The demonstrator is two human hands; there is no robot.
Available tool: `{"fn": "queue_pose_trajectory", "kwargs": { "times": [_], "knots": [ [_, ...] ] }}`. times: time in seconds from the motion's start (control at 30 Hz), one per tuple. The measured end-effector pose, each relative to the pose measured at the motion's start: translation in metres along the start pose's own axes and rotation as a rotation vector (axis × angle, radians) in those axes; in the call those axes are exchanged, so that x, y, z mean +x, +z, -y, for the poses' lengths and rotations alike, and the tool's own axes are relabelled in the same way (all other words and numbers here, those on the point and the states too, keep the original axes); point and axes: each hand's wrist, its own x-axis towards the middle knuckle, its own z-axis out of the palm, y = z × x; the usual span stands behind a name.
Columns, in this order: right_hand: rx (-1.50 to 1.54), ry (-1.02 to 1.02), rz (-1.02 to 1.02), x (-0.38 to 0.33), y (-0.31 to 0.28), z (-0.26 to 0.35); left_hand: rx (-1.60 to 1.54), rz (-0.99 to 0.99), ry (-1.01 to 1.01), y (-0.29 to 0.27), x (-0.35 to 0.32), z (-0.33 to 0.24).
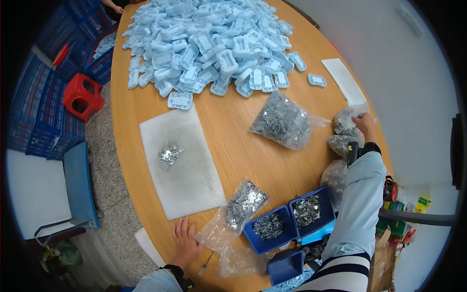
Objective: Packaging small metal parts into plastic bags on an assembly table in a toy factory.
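My left hand lies flat on the wooden table with its fingers apart, just below the white foam mat. Beside it is a clear plastic bag of shiny metal pieces. At the far right, my right hand is closed on the top of a clear plastic bag holding small grey parts; its fingertips are partly hidden. Another bag of grey parts lies against it, near my wrist. A small heap of shiny metal pieces rests on the mat.
Light-blue plastic trays form a big pile at the back. A large bag of grey parts lies mid-table. Blue bins of small parts stand at the front. A red stool is on the floor at left; another person's hand shows beyond.
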Motion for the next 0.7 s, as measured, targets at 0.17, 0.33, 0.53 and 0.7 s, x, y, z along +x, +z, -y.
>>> {"fn": "queue_pose_trajectory", "kwargs": {
  "times": [0.17, 0.33, 0.53, 0.7],
  "knots": [
    [0.126, -0.045, -0.557, 0.020, -0.012, -0.043, -0.011, 0.014, 0.018, 0.001, 0.005, -0.003],
    [0.348, -0.140, -0.544, -0.043, -0.090, 0.014, -0.015, 0.016, 0.029, 0.000, 0.002, -0.003],
    [1.000, -0.195, -0.243, -0.150, -0.118, 0.083, -0.039, 0.064, -0.008, -0.006, 0.002, -0.007],
    [1.613, -0.243, 0.247, -0.220, -0.090, 0.097, -0.042, 0.049, 0.001, -0.009, 0.001, -0.010]
  ]
}}
